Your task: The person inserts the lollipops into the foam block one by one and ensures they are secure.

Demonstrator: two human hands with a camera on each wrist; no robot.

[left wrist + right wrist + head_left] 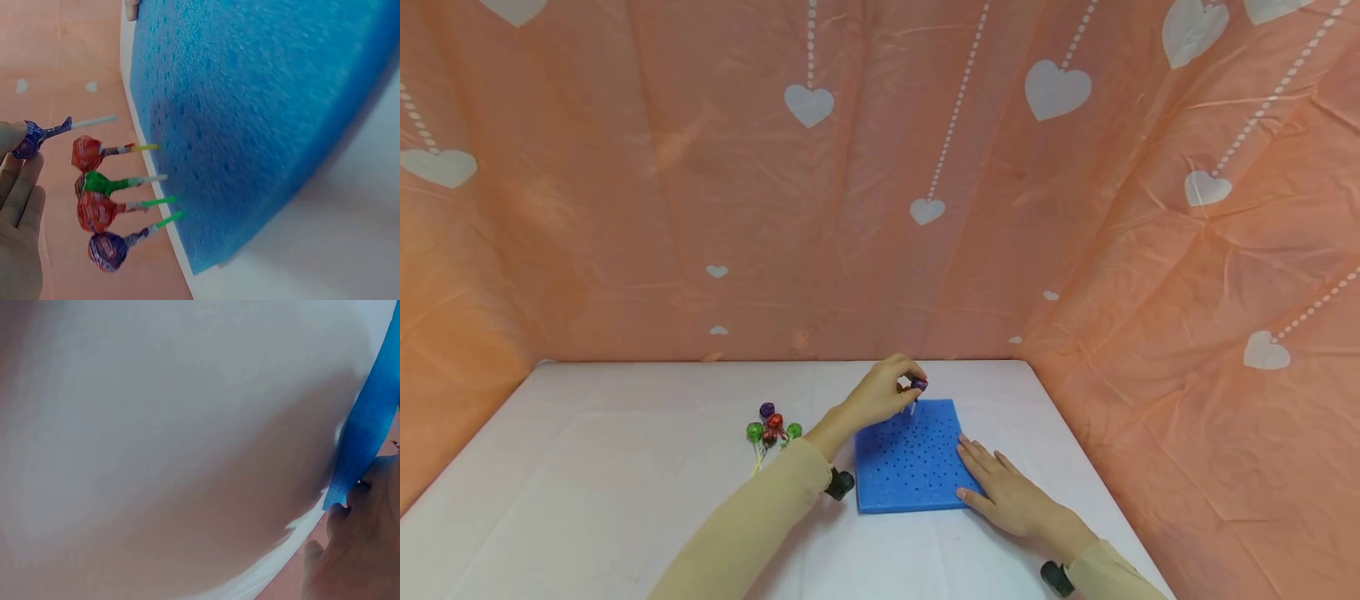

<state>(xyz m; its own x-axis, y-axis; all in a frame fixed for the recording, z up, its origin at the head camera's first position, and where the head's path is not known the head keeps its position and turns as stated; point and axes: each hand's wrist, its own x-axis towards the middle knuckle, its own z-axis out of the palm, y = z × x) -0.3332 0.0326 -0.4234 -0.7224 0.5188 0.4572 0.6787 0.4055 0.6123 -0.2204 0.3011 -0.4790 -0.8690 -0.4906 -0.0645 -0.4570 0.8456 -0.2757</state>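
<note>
left hand (882, 393) pinches purple lollipop (919, 384); right hand (1003, 493) rests straight-fingered on blue foam (902, 498); advise: stick (95, 122) square to hole, foam steady, avoid standing lollipops (97, 212)

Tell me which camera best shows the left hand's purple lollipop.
The left wrist view: the purple lollipop appears large, its white stick clear, though the left hand covers part of it. The head view shows it small; the right wrist view misses it.

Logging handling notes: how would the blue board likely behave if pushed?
The blue board looks like porous foam, so it's probably light and squashy. Lying flat on the table, it would likely slide rather than tip.
</note>
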